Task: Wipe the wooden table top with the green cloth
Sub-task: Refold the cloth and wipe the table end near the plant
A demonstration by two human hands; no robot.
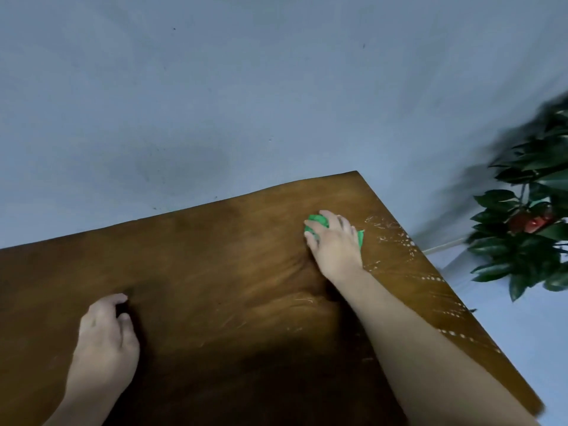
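While my left hand (106, 333) rests on the near left part of the desk (215, 272), its fingers are loosely curled, half open, tips touching bare wood. It holds nothing. Dark brown wood across the middle, grain running toward the far right corner; a shadow lies over the near part. Faint pale scuffs right of centre.

My right hand (333, 241) is stretched out near the far right corner, palm down, fingers bent over the green cloth (316, 224) and pressing it flat to the desk. Cloth bunched under the hand; green shows past the fingertips at the far side and at the right edge of the hand. Grip closed around it.

Just right of the cloth, white specks and streaks along the desk's right edge. Beyond the desk, a leafy plant (528, 216) with something red among the leaves, blurred. Grey-blue wall (215, 87) behind.
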